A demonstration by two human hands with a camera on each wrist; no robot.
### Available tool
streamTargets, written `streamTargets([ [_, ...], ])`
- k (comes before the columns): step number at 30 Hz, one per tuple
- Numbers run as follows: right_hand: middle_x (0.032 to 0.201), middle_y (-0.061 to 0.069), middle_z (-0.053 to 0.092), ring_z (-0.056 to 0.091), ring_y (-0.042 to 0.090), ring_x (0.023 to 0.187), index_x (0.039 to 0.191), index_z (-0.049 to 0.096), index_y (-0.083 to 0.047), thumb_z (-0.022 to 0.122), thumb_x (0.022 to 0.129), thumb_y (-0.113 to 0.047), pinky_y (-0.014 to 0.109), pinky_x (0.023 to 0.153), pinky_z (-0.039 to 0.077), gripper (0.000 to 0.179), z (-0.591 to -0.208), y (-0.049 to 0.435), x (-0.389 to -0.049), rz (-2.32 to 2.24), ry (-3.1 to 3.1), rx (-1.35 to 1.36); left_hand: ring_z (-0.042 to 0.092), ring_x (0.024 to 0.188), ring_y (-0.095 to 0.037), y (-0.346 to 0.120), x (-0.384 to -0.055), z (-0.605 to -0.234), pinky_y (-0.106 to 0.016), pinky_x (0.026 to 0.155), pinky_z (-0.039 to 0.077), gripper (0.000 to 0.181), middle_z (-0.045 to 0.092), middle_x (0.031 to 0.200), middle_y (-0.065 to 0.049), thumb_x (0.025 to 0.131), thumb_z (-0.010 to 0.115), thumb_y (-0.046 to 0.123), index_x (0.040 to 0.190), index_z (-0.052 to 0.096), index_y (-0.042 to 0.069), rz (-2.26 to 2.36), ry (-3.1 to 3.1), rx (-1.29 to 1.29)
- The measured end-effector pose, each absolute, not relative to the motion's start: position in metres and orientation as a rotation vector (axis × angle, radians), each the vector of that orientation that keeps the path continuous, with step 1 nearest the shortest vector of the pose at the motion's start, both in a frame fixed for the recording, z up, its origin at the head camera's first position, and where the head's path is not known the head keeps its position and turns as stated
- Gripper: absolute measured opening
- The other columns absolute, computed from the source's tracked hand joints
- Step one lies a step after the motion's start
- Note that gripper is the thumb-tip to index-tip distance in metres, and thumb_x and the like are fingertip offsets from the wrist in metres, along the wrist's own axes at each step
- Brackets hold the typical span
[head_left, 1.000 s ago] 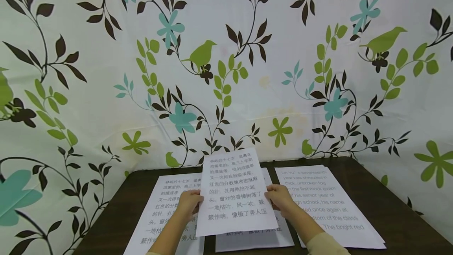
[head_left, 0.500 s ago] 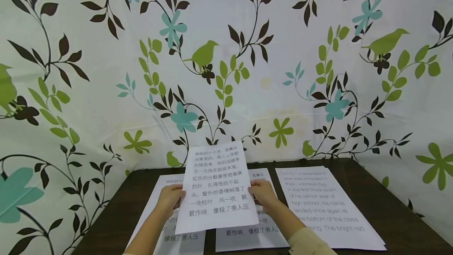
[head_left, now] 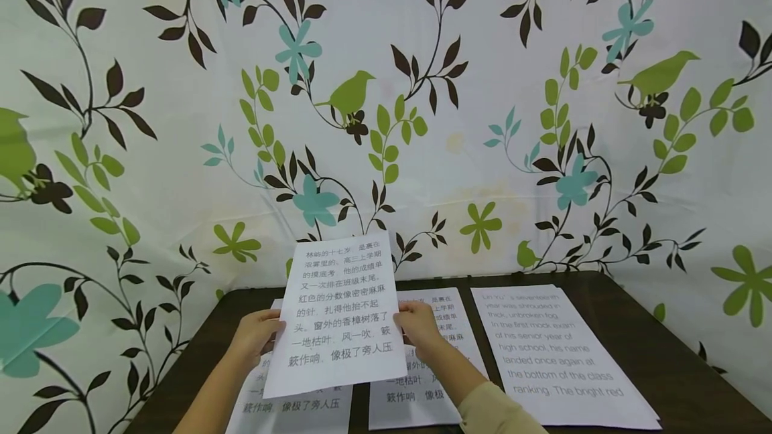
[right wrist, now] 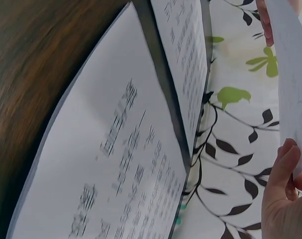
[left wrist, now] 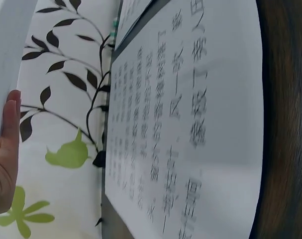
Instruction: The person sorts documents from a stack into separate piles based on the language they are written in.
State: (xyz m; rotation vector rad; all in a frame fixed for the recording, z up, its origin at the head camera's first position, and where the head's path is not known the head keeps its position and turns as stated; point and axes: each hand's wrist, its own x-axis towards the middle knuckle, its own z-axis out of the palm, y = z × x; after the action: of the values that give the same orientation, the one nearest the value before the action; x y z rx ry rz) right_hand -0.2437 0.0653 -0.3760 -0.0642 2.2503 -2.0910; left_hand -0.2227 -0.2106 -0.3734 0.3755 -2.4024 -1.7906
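Observation:
Between both hands, a white sheet of paper [head_left: 338, 317] printed with Chinese text is held tilted up above the table. The left hand [head_left: 258, 335] pinches its left edge, the right hand [head_left: 417, 327] its right edge. Below it lies a left paper stack [head_left: 292, 414] with Chinese text, largely covered by the raised sheet. A middle paper stack [head_left: 437, 360], also in Chinese, shows partly behind the right hand and forearm. In the left wrist view the left hand [left wrist: 5, 154] grips the sheet's edge; in the right wrist view the right hand [right wrist: 287, 184] does likewise.
An English-text paper stack [head_left: 557, 360] lies at the right of the dark wooden table [head_left: 657, 347], its sheets slightly offset. Narrow gaps part the stacks. A white cloth [head_left: 422, 153] patterned with leaves, birds and flowers hangs behind the table's far edge.
Both hands have carried the held sheet leftward and slightly up, from over the middle stack to over the left one. More of the middle and English stacks now shows.

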Motion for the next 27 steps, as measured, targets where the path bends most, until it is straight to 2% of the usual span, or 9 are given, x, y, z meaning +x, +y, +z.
streamTargets([
  [5, 0.080, 0.010, 0.057, 0.059, 0.018, 0.066, 0.102, 0.055, 0.007, 0.049, 0.080, -0.002, 0.030, 0.058, 0.050, 0.025, -0.376, 0.050, -0.240, -2.136, 2.202, -0.086, 0.058, 0.070, -0.023, -0.256, -0.257, -0.416, -0.037, 0.059, 0.047, 0.038, 0.058, 0.094, -0.014, 0.082, 0.055, 0.013, 0.116, 0.049, -0.004, -1.758, -2.415, 0.394],
  [7, 0.080, 0.010, 0.057, 0.059, 0.018, 0.066, 0.103, 0.054, 0.007, 0.049, 0.080, -0.002, 0.030, 0.058, 0.050, 0.025, -0.377, 0.045, -0.238, -2.154, 2.184, -0.087, 0.058, 0.073, -0.024, -0.264, -0.260, -0.421, -0.038, 0.060, 0.047, 0.040, 0.057, 0.097, -0.015, 0.082, 0.057, 0.015, 0.116, 0.049, -0.004, -1.759, -2.420, 0.382],
  [12, 0.082, 0.010, 0.058, 0.059, 0.018, 0.068, 0.107, 0.051, 0.008, 0.049, 0.080, -0.002, 0.030, 0.058, 0.049, 0.029, -0.381, 0.033, -0.232, -2.178, 2.164, -0.073, 0.055, 0.070, -0.022, -0.251, -0.227, -0.387, -0.032, 0.057, 0.046, 0.039, 0.056, 0.096, -0.019, 0.082, 0.053, 0.008, 0.116, 0.045, -0.011, -1.752, -2.427, 0.371],
  [15, 0.081, 0.009, 0.058, 0.058, 0.017, 0.066, 0.106, 0.053, 0.007, 0.049, 0.080, -0.002, 0.030, 0.058, 0.049, 0.028, -0.385, 0.025, -0.231, -2.183, 2.157, -0.047, 0.054, 0.065, -0.018, -0.249, -0.214, -0.378, -0.028, 0.053, 0.044, 0.038, 0.057, 0.090, -0.015, 0.083, 0.050, 0.004, 0.117, 0.044, -0.011, -1.752, -2.429, 0.416],
  [19, 0.078, 0.008, 0.058, 0.058, 0.016, 0.064, 0.102, 0.055, 0.006, 0.049, 0.080, -0.002, 0.030, 0.056, 0.049, 0.025, -0.391, 0.016, -0.230, -2.186, 2.164, -0.019, 0.055, 0.064, -0.017, -0.251, -0.210, -0.382, -0.028, 0.054, 0.044, 0.035, 0.057, 0.089, -0.013, 0.084, 0.048, 0.002, 0.116, 0.044, -0.011, -1.762, -2.415, 0.460],
  [27, 0.076, 0.006, 0.056, 0.056, 0.015, 0.062, 0.097, 0.057, 0.004, 0.047, 0.081, -0.001, 0.027, 0.053, 0.048, 0.020, -0.400, 0.002, -0.222, -2.162, 2.141, 0.001, 0.055, 0.070, -0.020, -0.263, -0.208, -0.401, -0.033, 0.058, 0.046, 0.036, 0.054, 0.098, -0.020, 0.085, 0.045, 0.003, 0.118, 0.042, -0.011, -1.738, -2.398, 0.506],
])
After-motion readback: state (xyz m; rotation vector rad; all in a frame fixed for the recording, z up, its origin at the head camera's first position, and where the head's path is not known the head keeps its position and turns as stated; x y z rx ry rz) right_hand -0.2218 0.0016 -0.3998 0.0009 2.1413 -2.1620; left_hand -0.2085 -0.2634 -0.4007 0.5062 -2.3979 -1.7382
